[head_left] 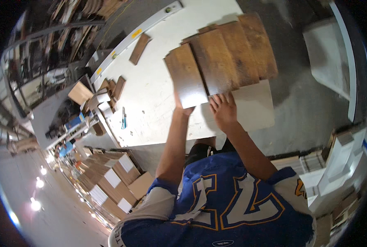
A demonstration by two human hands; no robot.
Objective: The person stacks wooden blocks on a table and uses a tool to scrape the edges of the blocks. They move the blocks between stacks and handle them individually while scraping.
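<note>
Brown wood-look planks (220,55) lie overlapping in a fanned stack on a white worktable (150,94). The leftmost plank (185,74) lies apart from the others along a dark gap, and its near end shines with reflected light. My left hand (183,108) grips this plank at its near left corner; most of the fingers are hidden beneath and behind it. My right hand (225,110) is at the near end of the neighbouring plank, fingers slightly apart, with the fingertips against its edge and nothing held in the palm.
A long spirit level (136,35) lies along the table's far left edge, near a short brown offcut (139,49). More offcuts (116,88) and a teal-handled tool (123,119) are on the left. Stacked cartons (113,177) stand on the floor, lower left. A white panel (327,57) is at right.
</note>
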